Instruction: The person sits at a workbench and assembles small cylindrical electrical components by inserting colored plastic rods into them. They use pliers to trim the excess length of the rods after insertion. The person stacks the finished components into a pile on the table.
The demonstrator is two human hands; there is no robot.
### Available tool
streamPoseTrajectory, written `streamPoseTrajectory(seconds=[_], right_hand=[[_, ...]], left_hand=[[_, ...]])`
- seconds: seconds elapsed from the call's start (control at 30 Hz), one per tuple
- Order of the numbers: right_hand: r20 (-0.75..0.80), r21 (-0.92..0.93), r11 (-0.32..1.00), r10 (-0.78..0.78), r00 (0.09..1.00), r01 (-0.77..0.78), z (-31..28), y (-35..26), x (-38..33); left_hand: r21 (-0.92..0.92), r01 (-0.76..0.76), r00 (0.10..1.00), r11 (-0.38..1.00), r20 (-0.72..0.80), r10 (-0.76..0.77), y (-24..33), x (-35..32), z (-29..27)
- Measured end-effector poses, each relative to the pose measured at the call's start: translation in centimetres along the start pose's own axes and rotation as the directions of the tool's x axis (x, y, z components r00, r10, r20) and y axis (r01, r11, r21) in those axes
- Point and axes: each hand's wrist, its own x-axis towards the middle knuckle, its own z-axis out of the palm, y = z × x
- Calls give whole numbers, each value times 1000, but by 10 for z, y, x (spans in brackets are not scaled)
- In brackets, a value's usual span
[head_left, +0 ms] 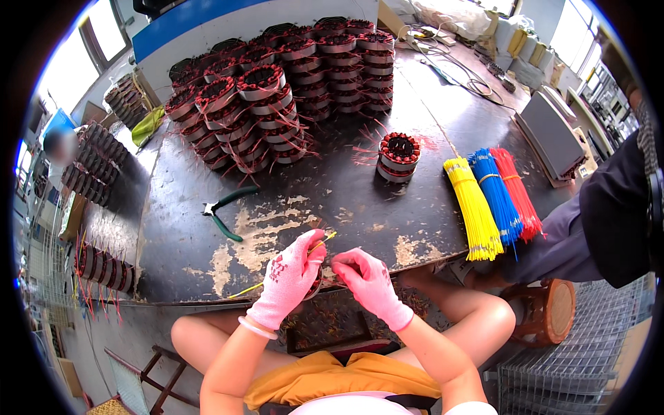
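A dark, worn worktable (387, 214) filled mid-frame, bearing stacked wound stators (277, 90) at upper centre, one lone stator (398, 156), green-handled pliers (225, 211) at left, and yellow (474, 211), blue (494, 197) and red wire bundles (517, 194) at right.

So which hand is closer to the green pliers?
Left. The left hand is just right of and below the pliers; the right hand sits farther right, beyond it.

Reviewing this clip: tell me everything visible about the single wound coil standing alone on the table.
The lone coil is a short round ring, a silvery metal band around its side, with dark red windings on top around a dark hollow centre. Thin red wire ends splay out from its base, mostly to the left. It stands upright on the worn dark table, apart from the big stack of coils behind it and left of the yellow wire bundle. Neither hand touches it.
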Motion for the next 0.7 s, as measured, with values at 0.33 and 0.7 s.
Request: streamPoseTrajectory(seconds=[0.33,0.7], right_hand=[[-108,-337,894,-347,932,294,-7,-14,-7],[107,-124,992,-17,994,31,-20,-28,19]], left_hand=[[179,-253,954,951,209,215,-4,3,-15],[258,-229,955,939,248,165,13,4,-17]])
